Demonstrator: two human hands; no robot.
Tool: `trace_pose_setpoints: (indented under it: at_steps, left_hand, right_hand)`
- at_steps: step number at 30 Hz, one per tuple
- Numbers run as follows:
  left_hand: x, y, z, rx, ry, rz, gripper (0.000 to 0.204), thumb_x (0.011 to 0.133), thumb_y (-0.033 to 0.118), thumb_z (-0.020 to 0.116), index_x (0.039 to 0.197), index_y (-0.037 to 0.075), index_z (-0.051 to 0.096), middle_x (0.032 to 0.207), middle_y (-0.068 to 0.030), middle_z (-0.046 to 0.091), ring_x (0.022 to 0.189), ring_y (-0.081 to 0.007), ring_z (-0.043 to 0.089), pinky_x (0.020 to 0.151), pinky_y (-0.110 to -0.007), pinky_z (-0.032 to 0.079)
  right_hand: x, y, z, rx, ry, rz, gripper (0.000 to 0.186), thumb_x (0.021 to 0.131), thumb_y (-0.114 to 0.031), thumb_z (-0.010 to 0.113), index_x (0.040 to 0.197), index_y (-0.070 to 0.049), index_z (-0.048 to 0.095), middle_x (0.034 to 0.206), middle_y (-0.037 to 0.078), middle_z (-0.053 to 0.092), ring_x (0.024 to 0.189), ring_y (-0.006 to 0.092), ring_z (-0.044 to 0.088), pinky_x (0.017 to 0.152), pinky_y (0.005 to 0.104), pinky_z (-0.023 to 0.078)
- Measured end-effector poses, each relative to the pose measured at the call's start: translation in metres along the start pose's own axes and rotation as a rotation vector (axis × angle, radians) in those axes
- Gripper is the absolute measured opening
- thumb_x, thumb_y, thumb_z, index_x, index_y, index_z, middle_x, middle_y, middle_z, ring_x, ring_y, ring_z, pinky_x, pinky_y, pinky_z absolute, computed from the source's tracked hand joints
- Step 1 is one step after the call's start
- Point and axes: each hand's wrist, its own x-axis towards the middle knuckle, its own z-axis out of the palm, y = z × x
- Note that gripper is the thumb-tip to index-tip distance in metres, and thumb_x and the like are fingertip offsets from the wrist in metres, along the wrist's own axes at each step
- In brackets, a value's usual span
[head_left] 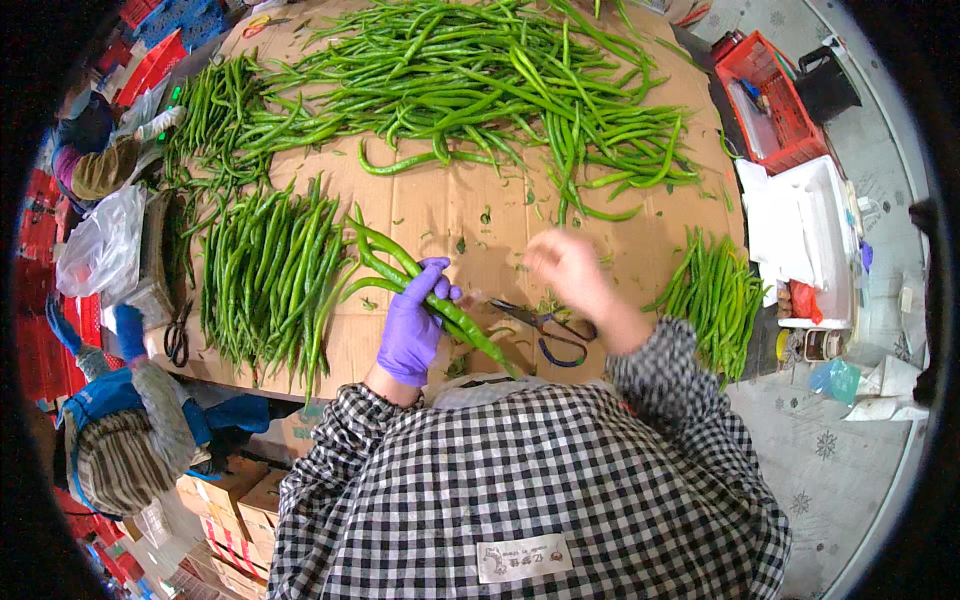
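Observation:
My left hand [416, 325], in a purple glove, is closed around a few long green chili peppers [462, 322] above the cardboard. Their tips point down toward my checked apron and the stem ends fan out to the upper left. Bare and smeared by motion, my right hand [572, 268] hovers to the right of them; its fingers are too blurred to read. Scissors [548, 327] with dark handles lie between my hands, just below the right one. A neat row of chili peppers [270, 280] lies left of my left hand.
A large loose heap of chili peppers [440, 75] covers the far side of the cardboard-topped table [410, 205]. Another bundle [712, 305] lies at the right edge, near a white foam box [800, 240] and a red crate [770, 100]. Two people [125, 430] work at the left.

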Motion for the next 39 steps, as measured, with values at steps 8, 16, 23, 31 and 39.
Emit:
trace_pose_setpoints:
  at_steps: [8, 16, 23, 31, 39]
  left_hand:
    - [0.001, 0.011, 0.005, -0.06, -0.023, -0.014, 0.028, 0.091, 0.018, 0.066, 0.115, 0.006, 0.058, 0.077, -0.0004, 0.049, 0.075, -0.0164, 0.053, 0.073, -0.034, 0.05]
    - [0.014, 0.013, 0.017, 0.028, -0.011, -0.081, 0.033, 0.091, 0.012, 0.063, 0.122, 0.003, 0.056, 0.096, -0.0069, 0.063, 0.082, -0.0156, 0.059, 0.069, -0.031, 0.052]
    - [0.029, 0.006, 0.031, -0.064, -0.166, -0.268, 0.055, 0.094, 0.012, 0.058, 0.145, 0.004, 0.039, 0.107, -0.0078, 0.065, 0.098, -0.0212, 0.065, 0.078, -0.027, 0.054]
    - [0.017, 0.022, 0.024, -0.09, -0.148, -0.233, 0.039, 0.092, 0.009, 0.063, 0.128, 0.001, 0.05, 0.09, -0.0039, 0.059, 0.088, -0.0206, 0.063, 0.085, -0.04, 0.056]
    - [0.014, 0.031, 0.008, -0.101, -0.093, -0.188, 0.034, 0.092, 0.01, 0.062, 0.124, 0.001, 0.053, 0.094, -0.0062, 0.057, 0.09, -0.0224, 0.062, 0.085, -0.043, 0.056]
  right_hand:
    - [0.101, 0.101, -0.064, -0.774, 0.072, 0.318, 0.031, 0.083, -0.028, 0.072, 0.086, 0.002, 0.066, 0.085, 0.022, 0.066, 0.084, 0.0393, 0.064, 0.076, 0.0471, 0.051]
    - [0.037, 0.005, -0.042, 0.279, 0.075, 0.5, 0.023, 0.094, -0.027, 0.063, 0.087, -0.004, 0.062, 0.063, -0.003, 0.053, 0.049, 0.0081, 0.048, 0.044, 0.0257, 0.037]
    - [-0.027, -0.073, 0.009, 0.318, -0.365, 0.312, 0.018, 0.094, -0.016, 0.063, 0.086, -0.001, 0.061, 0.066, -0.002, 0.054, 0.06, 0.0058, 0.047, 0.053, 0.026, 0.039]
    - [0.132, -0.012, -0.041, 0.165, 0.01, -0.001, 0.019, 0.089, -0.017, 0.069, 0.102, -0.002, 0.067, 0.089, 0.006, 0.07, 0.08, 0.0115, 0.062, 0.075, 0.0295, 0.051]
    - [0.297, 0.032, -0.065, -0.953, 0.083, 0.252, 0.071, 0.078, -0.049, 0.077, 0.124, 0.0, 0.053, 0.129, 0.019, 0.052, 0.11, 0.0353, 0.061, 0.09, 0.0456, 0.053]
